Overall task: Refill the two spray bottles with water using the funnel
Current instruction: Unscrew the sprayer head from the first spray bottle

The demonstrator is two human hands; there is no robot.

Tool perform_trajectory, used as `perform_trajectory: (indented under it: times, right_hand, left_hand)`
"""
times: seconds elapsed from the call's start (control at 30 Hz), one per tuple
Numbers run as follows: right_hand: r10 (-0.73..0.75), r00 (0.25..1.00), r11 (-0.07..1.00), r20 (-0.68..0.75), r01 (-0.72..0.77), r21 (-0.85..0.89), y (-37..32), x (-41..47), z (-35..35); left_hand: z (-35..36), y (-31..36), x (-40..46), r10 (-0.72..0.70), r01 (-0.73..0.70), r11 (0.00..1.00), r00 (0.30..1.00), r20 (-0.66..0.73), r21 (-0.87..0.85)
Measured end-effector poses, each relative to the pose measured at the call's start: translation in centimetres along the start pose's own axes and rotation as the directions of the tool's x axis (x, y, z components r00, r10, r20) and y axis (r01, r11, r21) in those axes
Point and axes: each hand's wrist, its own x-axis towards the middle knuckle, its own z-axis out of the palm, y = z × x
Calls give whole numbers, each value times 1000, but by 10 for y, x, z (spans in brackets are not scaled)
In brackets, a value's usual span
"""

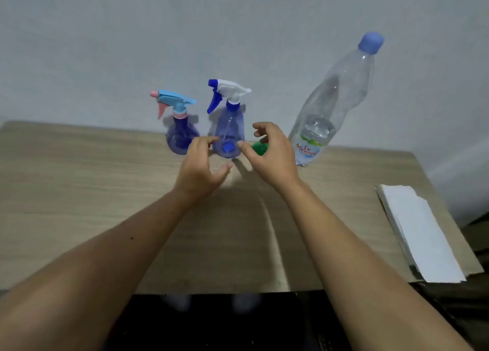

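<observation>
Wood-grain worktop point(79, 191): carries everything along its far edge, against a pale wall.
Pink-and-blue spray bottle point(181, 128): upright, far edge, leftmost.
Left hand point(202, 168): fingers spread, holding nothing, just before the bottles.
Blue-and-white spray bottle point(229, 128): upright between both hands, cap on.
Right hand point(272, 154): fingers loosely curled, empty, partly covering the green funnel point(258, 148).
Water bottle point(333, 104): capped, roughly a third full.
White paper point(420, 234): folded, right edge.
</observation>
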Motion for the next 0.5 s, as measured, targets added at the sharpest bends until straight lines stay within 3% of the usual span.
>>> perform_trajectory:
  times: [0.2,0.3,0.4,0.5]
  right_hand:
    - [51,999,995,4,-51,87,-1,32,27]
    - [45,999,986,22,-48,162,-1,49,37]
    - [29,999,981,46,-37,192,-2,59,44]
    - [11,999,976,50,-22,216,1,61,45]
  left_hand:
    - [26,-35,12,-61,61,993,998,-6,100]
    - [33,-36,20,-204,206,978,978,42,-33]
    - [45,-47,25,-186,186,982,983,13,-26]
    - [45,-49,29,-253,257,962,966,50,-95]
